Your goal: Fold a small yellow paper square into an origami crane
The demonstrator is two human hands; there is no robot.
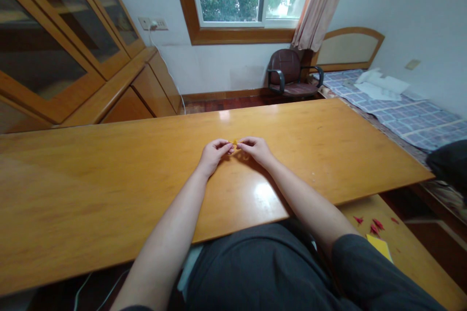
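A small yellow piece, which looks like folded paper, is held between my two hands above the wooden table. My left hand pinches its left end between thumb and fingers. On the other side, my right hand pinches the right end the same way. The fingertips are close together, and their shadow falls on the glossy tabletop just below. The piece's exact shape is too small to make out.
Several small red folded-paper pieces and a yellow paper stack lie on a lower wooden surface at right. Beyond the table are a brown armchair, a bed and a glass-fronted cabinet. A black bag-like object sits far right.
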